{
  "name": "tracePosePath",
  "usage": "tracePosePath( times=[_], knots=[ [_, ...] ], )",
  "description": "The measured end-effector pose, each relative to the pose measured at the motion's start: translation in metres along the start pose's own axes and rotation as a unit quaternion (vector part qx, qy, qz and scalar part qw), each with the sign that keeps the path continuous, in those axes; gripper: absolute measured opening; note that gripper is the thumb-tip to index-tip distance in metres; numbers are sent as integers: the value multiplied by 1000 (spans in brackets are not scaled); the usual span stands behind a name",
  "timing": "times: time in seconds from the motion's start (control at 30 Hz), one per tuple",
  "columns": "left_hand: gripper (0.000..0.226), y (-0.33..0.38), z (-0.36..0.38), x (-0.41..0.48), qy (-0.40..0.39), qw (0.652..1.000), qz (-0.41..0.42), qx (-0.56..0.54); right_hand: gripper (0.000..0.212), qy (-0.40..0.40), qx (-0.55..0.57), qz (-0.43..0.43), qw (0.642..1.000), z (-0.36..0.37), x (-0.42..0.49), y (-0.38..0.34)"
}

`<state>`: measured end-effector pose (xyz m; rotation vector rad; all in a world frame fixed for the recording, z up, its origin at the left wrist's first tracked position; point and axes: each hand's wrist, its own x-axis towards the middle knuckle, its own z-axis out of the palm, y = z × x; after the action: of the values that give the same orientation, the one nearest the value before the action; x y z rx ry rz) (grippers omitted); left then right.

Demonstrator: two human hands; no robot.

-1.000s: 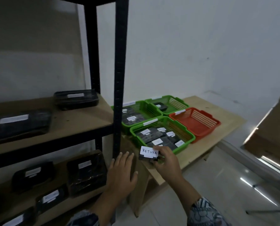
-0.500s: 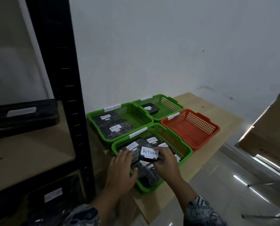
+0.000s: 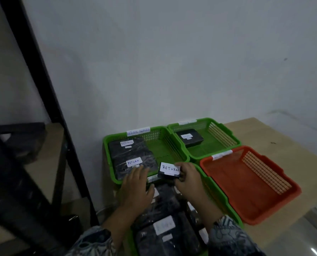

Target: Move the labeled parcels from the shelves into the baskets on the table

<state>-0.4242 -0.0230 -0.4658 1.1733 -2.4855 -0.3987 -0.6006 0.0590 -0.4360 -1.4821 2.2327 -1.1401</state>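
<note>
Carried the parcel [image 3: 169, 171] forward since half a second earlier, from above the near basket [image 3: 218, 196] to the seam between that and the left basket [image 3: 172, 143]. Gripped it in the right hand [image 3: 188, 179], fingers curled round its right end, white "RETURN" label facing up. Held it over the two rims; could not tell about contact with them. Spread the left hand [image 3: 135, 185] flat just beside it, fingers straight, grasping nothing, fingertips over the left basket's front edge, above the two parcels [image 3: 133, 156] lying there, both marked "RETURN". Saw more parcels [image 3: 165, 228] in the near basket, a lone parcel [image 3: 189, 138] in the far basket [image 3: 226, 135], and the red basket [image 3: 255, 183] at right, all four close together on the table [image 3: 283, 137].
</note>
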Motion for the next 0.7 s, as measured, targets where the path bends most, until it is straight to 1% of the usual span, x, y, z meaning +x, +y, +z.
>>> tracePosePath(
  times=[0.13, 0.3, 0.4, 0.53, 0.63, 0.7],
  knots=[
    [60, -2, 14, 35, 15, 999, -39, 6, 47, -39, -2, -18, 999, 0, 54, 22],
    [61, -16, 21, 67, 40, 993, -115, 9, 48, -87, -18, -40, 995, 19, 114, 46],
    [66, -35, 19, 75, 49, 985, -158, 47, 45, -116, -38, -29, 992, 35, 145, 54],
    [62, -61, 10, 81, 52, 969, -223, 94, 45, -121, -14, -14, 992, 57, 173, 62],
    [63, -76, 7, 80, 48, 954, -278, 100, 46, -127, -32, 8, 991, 76, 192, 67],
    [64, -82, 10, 76, 54, 949, -296, 92, 45, -133, -41, 30, 990, 87, 203, 70]
  ],
)
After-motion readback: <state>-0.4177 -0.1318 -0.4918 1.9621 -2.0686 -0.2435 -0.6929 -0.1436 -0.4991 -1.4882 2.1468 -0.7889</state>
